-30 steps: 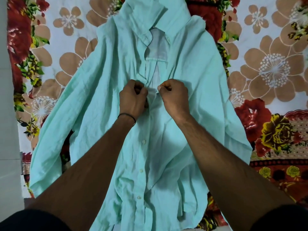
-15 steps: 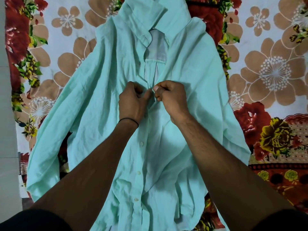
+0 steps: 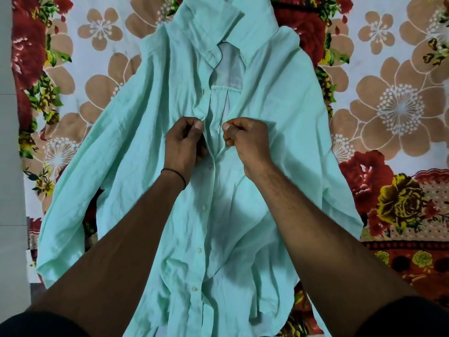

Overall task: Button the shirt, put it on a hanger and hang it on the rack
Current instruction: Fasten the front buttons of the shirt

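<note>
Shirt (image 3: 145, 147), one; left hand (image 3: 185, 144), right hand (image 3: 245, 142) each pinching placket edge.

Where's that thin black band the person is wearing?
In the head view, the black band circles the left wrist, left of centre, just below the left hand that pinches the mint shirt placket.

Floral bedsheet (image 3: 401, 69), mint shirt (image 3: 136, 147) flat on it, collar far end
</note>
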Demonstrator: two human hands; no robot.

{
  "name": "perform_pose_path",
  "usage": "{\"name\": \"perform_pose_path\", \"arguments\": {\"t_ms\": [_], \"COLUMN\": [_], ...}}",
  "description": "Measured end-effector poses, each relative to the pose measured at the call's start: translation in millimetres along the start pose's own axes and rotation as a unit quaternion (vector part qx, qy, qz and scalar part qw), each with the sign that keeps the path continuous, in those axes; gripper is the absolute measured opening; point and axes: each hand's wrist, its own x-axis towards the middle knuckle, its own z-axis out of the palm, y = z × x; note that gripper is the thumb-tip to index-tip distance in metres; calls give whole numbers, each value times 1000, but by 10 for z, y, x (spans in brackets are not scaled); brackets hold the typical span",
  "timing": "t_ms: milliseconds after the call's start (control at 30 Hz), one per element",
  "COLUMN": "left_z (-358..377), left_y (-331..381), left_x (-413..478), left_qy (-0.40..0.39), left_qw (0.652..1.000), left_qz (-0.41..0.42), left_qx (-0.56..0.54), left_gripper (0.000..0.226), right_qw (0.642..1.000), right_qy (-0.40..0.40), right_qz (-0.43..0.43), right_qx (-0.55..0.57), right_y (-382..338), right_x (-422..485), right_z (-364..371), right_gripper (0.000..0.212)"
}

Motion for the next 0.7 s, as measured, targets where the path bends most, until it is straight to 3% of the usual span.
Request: {"name": "perform_pose_path", "arguments": {"t_ms": [433,700], "left_z": [197,282], "left_y": [49,64], "left_x": [-57,-106], "left_qy": [-32,10], "left_qw": [994,999], "left_qz": [38,-15], "left_qx": [96,29], "left_gripper": [13,14], "right_qw": [997,996], "right_qy": [-40,-45], "right_qz": [39,55], "right_qx": [55,60], "right_y": [-44,-52], "right_x": [15,46], "right_z": [-69,-92], "right_gripper": [16,14]}}
